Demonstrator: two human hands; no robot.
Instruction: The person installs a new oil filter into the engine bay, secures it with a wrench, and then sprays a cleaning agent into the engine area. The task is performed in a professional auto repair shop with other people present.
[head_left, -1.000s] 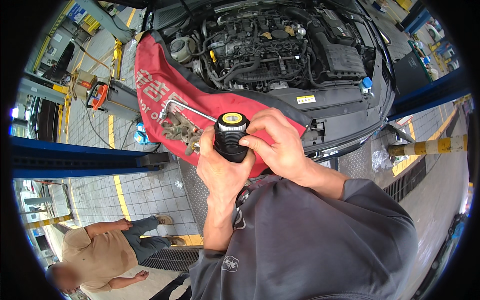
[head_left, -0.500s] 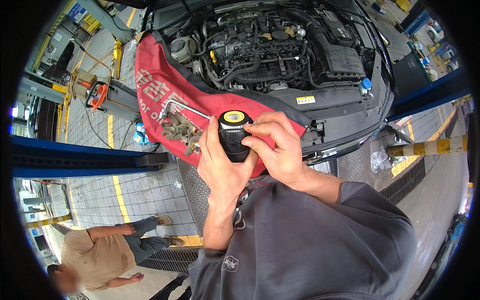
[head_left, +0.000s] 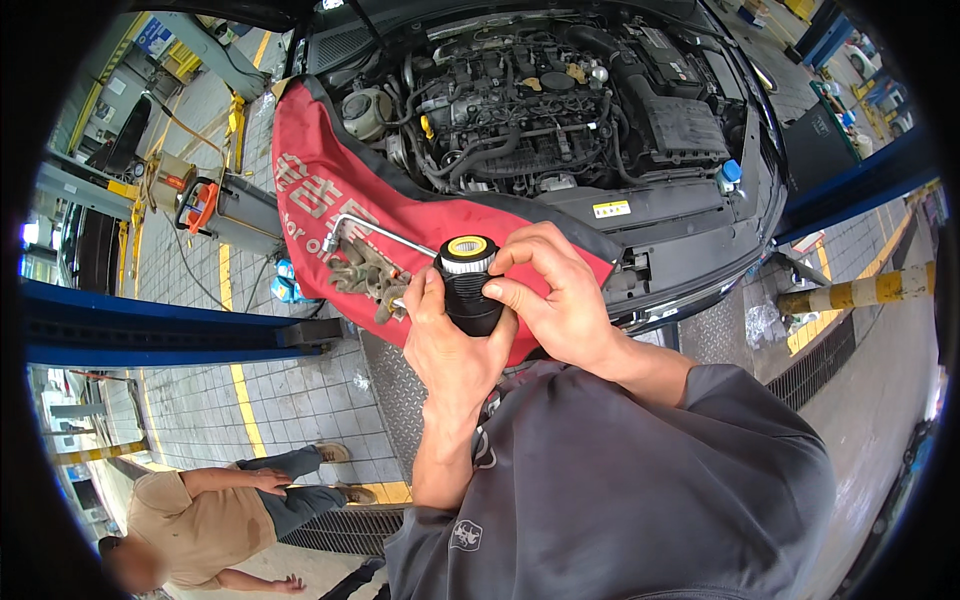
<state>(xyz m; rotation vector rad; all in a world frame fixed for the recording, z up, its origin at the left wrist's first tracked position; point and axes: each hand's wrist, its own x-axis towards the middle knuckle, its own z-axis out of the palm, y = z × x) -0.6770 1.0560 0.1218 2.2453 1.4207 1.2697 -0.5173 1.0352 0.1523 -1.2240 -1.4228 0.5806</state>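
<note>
Upright in my left hand is a black threaded oil filter housing, fingers and thumb wrapped around its lower part. A filter element sits in its top, with a yellow ring and pale pleats showing. My right hand is closed, thumb and index finger pressed against the housing's right side near the threads. Whether a thin part such as a seal lies between those fingertips I cannot make out. Left of the housing, a bent metal bar tool and worn, stained work gloves lie on a red fender cover.
Beyond my hands is an open engine bay with a blue-capped reservoir at its right. A blue lift arm extends at the left. Another person stands at lower left. A yellow-and-white striped bar juts in at right.
The housing sits slightly lower in view, and more of the pale pleats shows above its rim. My left fingertips have slipped lower on it. The other person's arms have shifted.
</note>
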